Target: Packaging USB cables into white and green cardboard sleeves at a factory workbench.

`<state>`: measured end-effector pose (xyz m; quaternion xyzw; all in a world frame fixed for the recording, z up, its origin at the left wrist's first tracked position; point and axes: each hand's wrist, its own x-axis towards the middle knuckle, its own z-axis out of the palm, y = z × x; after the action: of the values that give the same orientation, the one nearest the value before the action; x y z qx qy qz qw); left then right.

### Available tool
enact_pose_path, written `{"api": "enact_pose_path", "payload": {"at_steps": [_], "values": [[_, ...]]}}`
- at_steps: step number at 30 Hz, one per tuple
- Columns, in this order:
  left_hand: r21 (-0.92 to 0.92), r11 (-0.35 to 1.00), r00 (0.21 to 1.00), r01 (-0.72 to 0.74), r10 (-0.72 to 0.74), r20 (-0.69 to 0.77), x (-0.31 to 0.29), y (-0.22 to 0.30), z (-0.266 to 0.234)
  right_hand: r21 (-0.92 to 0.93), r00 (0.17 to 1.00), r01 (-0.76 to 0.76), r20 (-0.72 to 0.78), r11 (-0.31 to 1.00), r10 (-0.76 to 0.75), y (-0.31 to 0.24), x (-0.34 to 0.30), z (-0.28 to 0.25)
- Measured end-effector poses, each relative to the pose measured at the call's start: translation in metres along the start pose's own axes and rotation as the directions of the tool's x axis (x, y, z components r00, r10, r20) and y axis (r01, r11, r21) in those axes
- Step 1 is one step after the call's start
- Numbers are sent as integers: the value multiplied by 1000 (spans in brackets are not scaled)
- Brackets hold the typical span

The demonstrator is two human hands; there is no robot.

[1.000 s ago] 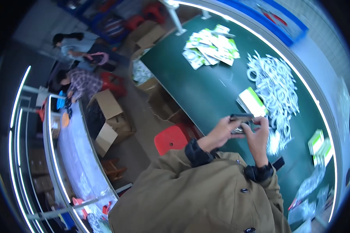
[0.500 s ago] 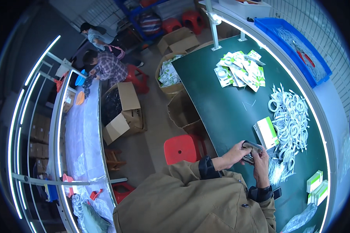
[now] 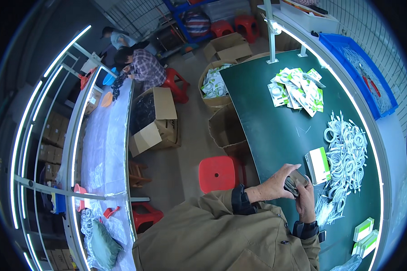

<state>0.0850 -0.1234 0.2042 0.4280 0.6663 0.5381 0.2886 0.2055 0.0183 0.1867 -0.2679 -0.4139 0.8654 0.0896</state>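
A small dark, flat object (image 3: 295, 179) with a brownish face and rounded corners, like a phone case or wallet, is held up between both hands; its exact kind I cannot make out. My left hand (image 3: 274, 184) grips its left side, with the thumb along the upper edge. From the right and below, my right hand (image 3: 306, 201) closes around it. Just right of the hands, a stack of white-and-green cards (image 3: 318, 165) stands on the green table (image 3: 276, 140). Beside the stack lies a large heap of coiled white cables (image 3: 347, 158), with thin white strips (image 3: 328, 210) nearer me.
Packaged cables (image 3: 298, 90) are piled at the table's far end. A blue tray (image 3: 389, 110) with red-handled pliers (image 3: 371, 86) lies beyond the light strip. More card stacks (image 3: 364, 237) sit near right. Left are a red stool (image 3: 217, 174), open cartons (image 3: 165, 104) and a seated person (image 3: 144, 67).
The whole view has shifted, so the surroundings appear farther right. Both hands still hold the dark object, which is now turned differently and looks more closed up between the fingers.
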Motion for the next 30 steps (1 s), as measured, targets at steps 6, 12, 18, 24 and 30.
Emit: {"api": "enact_pose_path", "payload": {"at_steps": [6,12,18,24,30], "values": [[24,1000,1000,9,-9,-22,-4,5,-8,-19,994,-39,104,999,40,-15,-5,6],[8,1000,988,18,-16,-152,-5,13,-10,-121,970,68,238,990,-37,-23,-12,16],[-98,960,941,262,-277,-196,-9,3,-15,-217,967,47,253,975,10,-18,-8,16],[-171,985,946,34,-87,-311,-14,-13,-10,-296,995,29,98,955,1,-8,-5,24],[-561,804,940,196,-317,-126,-21,-19,-11,-418,988,131,131,899,-83,-2,-10,27]]}}
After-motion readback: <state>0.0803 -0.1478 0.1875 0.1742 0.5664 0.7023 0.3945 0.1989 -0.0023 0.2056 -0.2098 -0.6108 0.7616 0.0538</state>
